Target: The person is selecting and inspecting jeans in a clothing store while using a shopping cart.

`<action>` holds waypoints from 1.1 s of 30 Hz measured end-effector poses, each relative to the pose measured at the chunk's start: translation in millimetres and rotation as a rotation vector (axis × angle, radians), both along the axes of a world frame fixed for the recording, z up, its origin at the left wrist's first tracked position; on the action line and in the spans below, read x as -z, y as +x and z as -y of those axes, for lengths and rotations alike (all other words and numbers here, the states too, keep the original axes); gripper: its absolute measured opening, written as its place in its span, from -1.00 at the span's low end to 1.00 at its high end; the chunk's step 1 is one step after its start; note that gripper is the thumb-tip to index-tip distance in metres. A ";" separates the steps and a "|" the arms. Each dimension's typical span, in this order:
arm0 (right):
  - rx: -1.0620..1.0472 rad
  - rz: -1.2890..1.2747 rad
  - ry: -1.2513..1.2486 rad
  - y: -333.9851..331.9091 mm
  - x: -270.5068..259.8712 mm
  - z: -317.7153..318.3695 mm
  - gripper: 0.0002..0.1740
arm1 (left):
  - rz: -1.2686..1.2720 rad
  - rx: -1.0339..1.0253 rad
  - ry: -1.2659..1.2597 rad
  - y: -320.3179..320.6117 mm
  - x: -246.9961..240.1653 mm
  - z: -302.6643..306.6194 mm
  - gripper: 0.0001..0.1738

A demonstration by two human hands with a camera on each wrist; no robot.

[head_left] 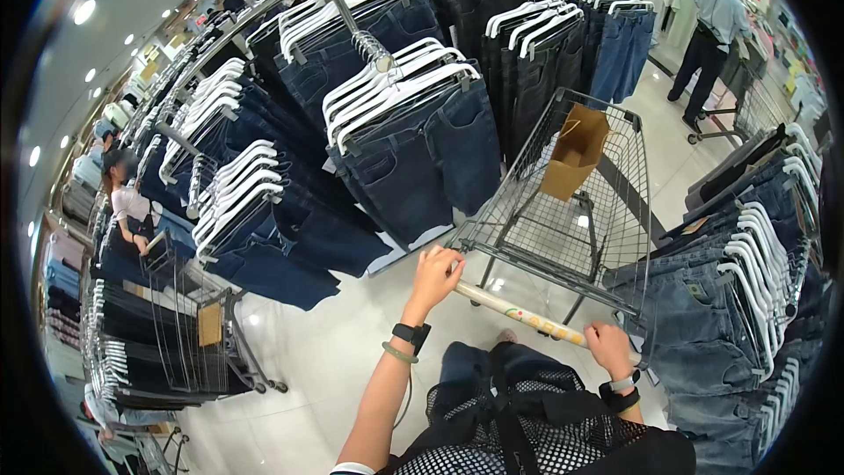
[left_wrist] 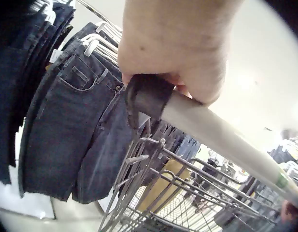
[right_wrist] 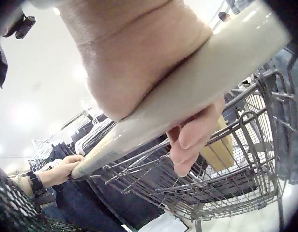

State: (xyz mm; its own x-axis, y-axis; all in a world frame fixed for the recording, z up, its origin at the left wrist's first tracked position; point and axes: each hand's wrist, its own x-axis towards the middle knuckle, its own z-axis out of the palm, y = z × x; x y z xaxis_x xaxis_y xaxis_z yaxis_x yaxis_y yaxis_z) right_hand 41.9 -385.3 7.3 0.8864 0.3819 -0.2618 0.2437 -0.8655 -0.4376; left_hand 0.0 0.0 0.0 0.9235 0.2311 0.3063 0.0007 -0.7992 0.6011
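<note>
Shopping cart (head_left: 559,278) between rows of hanging jeans (head_left: 396,180).
Left hand (head_left: 438,269) and right hand (head_left: 609,347) curled round handle (head_left: 519,314); jeans close at both side edges; open floor (head_left: 308,352) left of handle.

The left hand (head_left: 438,273) grips one end of a pale handle (head_left: 519,312) on a wire cart (head_left: 563,281); the right hand (head_left: 608,347) grips it near the other end. A brown paper bag (head_left: 576,154) sits inside the cart. Dark blue jeans (head_left: 387,185) hang from white hangers (head_left: 400,92) ahead; faded jeans (head_left: 694,308) hang at the right. Beyond, a person in a light blue shirt (head_left: 716,9) stands near another cart (head_left: 760,105).
</note>
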 end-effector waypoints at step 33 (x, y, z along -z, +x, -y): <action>-0.203 0.100 0.049 -88.3 -14.6 175.2 -0.67 | 0.075 -0.352 0.119 -241.2 7.7 231.6 -0.93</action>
State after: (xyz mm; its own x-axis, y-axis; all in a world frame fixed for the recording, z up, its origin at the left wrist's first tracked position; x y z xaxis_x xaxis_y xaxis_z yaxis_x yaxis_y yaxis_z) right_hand -46.4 -560.5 21.9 0.8105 0.5654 -0.1531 0.4551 -0.7724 -0.4430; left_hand -241.2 -231.6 -7.7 0.7680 0.4889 0.4137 0.2471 -0.8221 0.5129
